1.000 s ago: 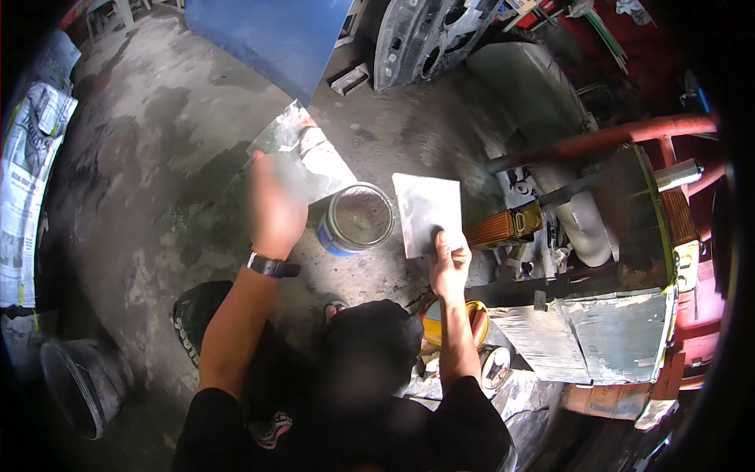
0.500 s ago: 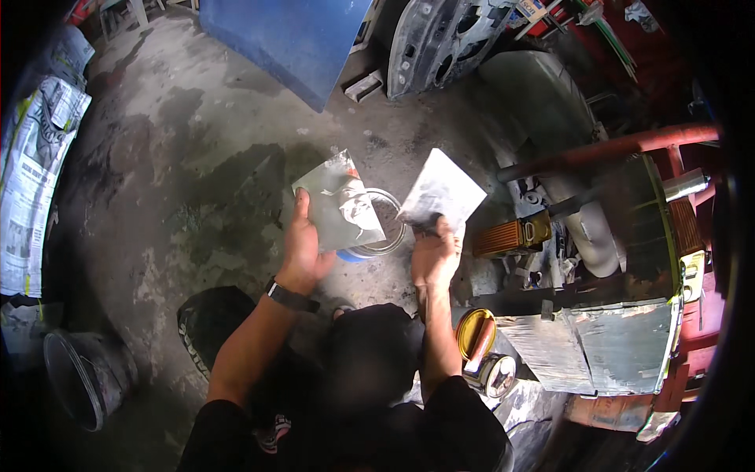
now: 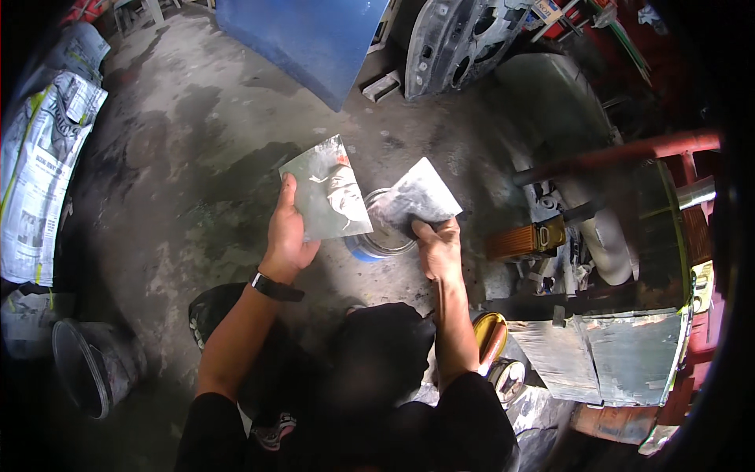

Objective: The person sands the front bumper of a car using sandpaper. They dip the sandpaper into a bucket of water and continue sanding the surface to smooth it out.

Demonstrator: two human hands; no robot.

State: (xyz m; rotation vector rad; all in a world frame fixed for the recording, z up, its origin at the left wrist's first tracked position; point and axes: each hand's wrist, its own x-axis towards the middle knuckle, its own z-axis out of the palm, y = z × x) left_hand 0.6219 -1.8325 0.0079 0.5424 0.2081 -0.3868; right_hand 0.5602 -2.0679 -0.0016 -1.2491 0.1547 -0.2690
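With the open can [image 3: 363, 252] as the clock's centre, the left hand [image 3: 288, 240] is gripping a glossy, white-smeared sheet [image 3: 312, 200] at 10 o'clock. The right hand [image 3: 440, 248] is pinching a whitish sheet [image 3: 425, 191] at 1 o'clock. Both sheets are overlapping the can in view, partly blocking its mouth. A blue panel [image 3: 303, 47] is standing at 11, a hollow block [image 3: 382, 86] is lying at 12, and a perforated panel [image 3: 460, 47] is standing at 1. An orange ribbed object [image 3: 513, 245] is crowding 3, a yellow container [image 3: 489, 337] is sitting between 4 and 5, and a dark bucket [image 3: 98, 363] is tilting at 8.
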